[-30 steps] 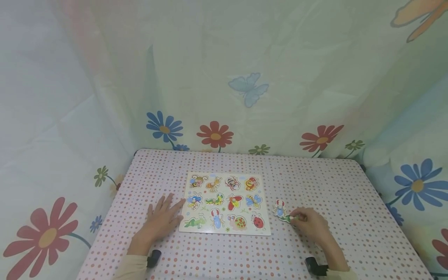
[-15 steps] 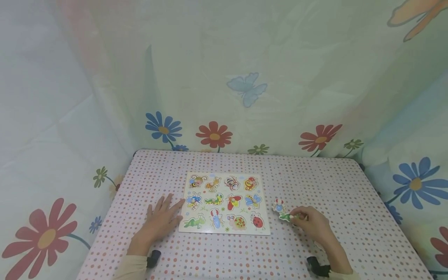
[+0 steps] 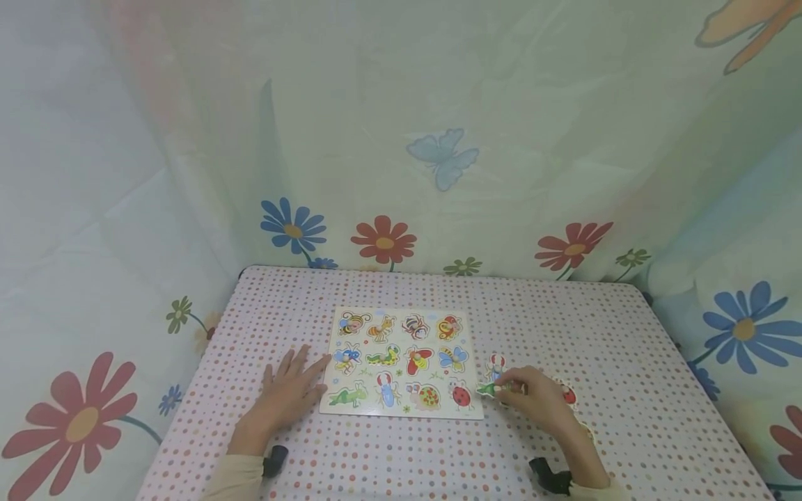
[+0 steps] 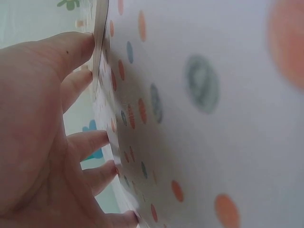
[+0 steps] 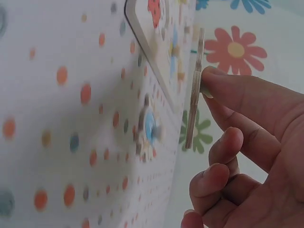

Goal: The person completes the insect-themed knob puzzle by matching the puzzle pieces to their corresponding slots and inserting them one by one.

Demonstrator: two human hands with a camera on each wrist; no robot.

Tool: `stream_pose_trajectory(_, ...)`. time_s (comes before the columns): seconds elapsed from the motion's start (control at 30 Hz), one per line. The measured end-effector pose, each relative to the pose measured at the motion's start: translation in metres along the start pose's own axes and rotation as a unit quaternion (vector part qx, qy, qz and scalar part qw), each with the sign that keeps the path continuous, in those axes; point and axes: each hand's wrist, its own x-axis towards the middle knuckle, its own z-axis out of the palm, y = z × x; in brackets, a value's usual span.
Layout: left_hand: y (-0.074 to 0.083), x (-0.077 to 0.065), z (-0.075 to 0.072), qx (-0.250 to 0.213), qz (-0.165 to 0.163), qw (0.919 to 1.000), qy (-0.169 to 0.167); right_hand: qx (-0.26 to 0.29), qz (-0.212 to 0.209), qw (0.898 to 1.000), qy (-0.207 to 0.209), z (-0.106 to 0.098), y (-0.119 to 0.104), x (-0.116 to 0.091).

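Observation:
A pale puzzle board (image 3: 401, 415) with insect pictures lies on the table; knobbed pieces sit in its upper rows. My left hand (image 3: 285, 393) rests beside it with fingers spread, the thumb and forefinger touching its left edge. Thumb and fingertips of my right hand (image 3: 540, 402) pinch a green grasshopper puzzle piece (image 3: 486, 390) near the board's right edge. In the right wrist view that grasshopper piece (image 5: 194, 107) appears edge-on, raised off the table. Below it lies a blue beetle piece (image 5: 149, 124) with a knob, just right of the board.
A red ladybug piece (image 3: 568, 394) shows partly from behind the right hand. Another piece (image 3: 587, 430), mostly hidden, lies by the right wrist. The dotted tablecloth (image 3: 301, 292) covers the table, and a flowered curtain (image 3: 351, 139) hangs behind and on both sides.
My right hand has lifted the grasshopper piece and moved left with it toward the board, uncovering the ladybug piece. The left hand has stayed in place.

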Motion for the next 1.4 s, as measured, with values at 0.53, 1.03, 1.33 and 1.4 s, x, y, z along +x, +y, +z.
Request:
stream_pose_trajectory(0.53,-0.001,0.0,0.002,-0.002,0.003,1.0,0.003,0.043,-0.093,0.994,-0.03,0.062,-0.055,0.022)
stream_pose_trajectory(1.03,-0.001,0.001,0.002,0.0,0.001,1.0,0.004,0.041,-0.151,0.985,-0.075,0.107,-0.09,0.035)
stream_pose_trajectory(1.33,-0.002,0.002,0.002,0.005,0.0,1.0,0.0,0.03,-0.197,0.976,-0.089,0.125,-0.119,0.042)
stream_pose_trajectory(1.4,-0.002,0.002,0.001,0.004,0.001,1.0,0.0,0.031,-0.201,0.975,-0.094,0.131,-0.126,0.044)
